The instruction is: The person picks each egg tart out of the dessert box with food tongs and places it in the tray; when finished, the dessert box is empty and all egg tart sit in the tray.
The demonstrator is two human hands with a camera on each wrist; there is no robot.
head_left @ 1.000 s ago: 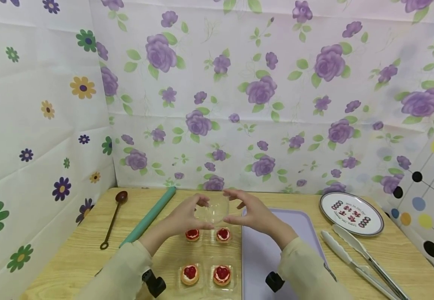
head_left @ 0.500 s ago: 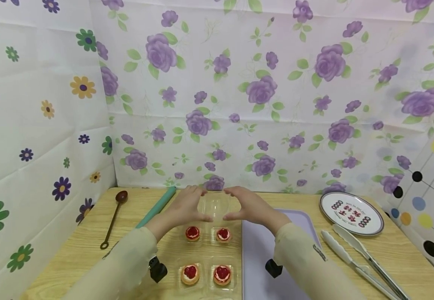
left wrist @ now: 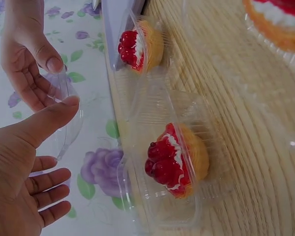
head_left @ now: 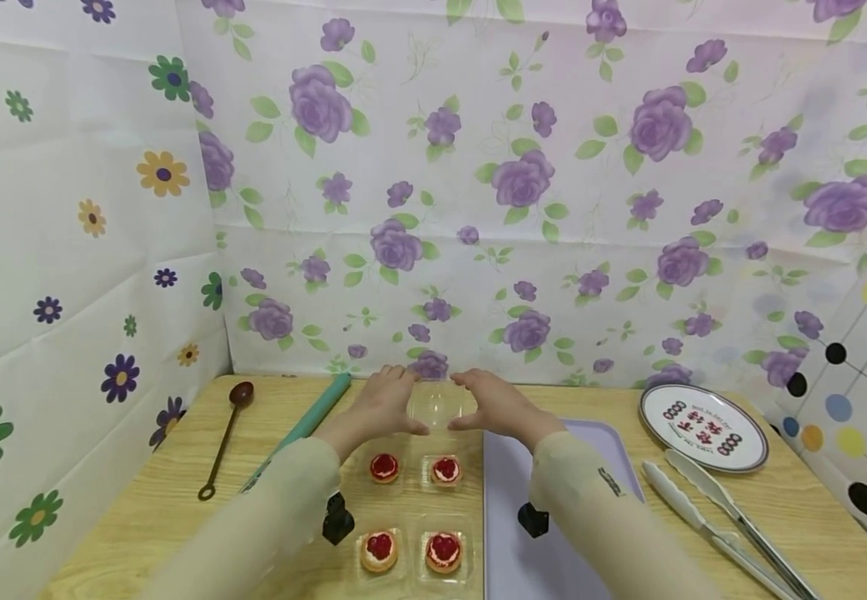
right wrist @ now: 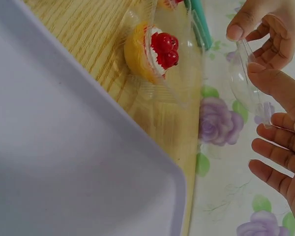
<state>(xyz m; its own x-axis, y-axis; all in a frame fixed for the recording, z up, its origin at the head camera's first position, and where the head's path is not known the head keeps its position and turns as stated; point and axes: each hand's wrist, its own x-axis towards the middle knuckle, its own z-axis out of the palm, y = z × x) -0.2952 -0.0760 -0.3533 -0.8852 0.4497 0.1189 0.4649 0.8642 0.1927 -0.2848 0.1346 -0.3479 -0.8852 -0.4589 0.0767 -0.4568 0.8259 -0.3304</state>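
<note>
Both hands hold a clear domed plastic lid (head_left: 437, 405) between them, above the far end of the table. My left hand (head_left: 378, 408) pinches its left side between thumb and fingers. On the opposite side, the thumb and fingers of my right hand (head_left: 498, 407) grip its edge. The left wrist view shows the lid (left wrist: 73, 118) edge-on, apart from the containers. Below the hands, a berry-topped tart (head_left: 446, 471) sits in a clear plastic container (left wrist: 214, 162). Another tart (head_left: 384, 467) stands left of it, and two more tarts (head_left: 378, 551) lie closer in clear containers.
A lilac tray (head_left: 508, 533) lies right of the tarts. Farther right are metal tongs (head_left: 734, 521) and a white plate (head_left: 704, 427) with red lettering. At left lie a teal rod (head_left: 313, 417) and a brown spoon (head_left: 229, 433). Patterned cloth (head_left: 478, 292) hangs behind the table.
Both hands have drawn slightly up and away toward the back with the clear lid. It now faces the camera more plainly. The tarts and tray have not moved.
</note>
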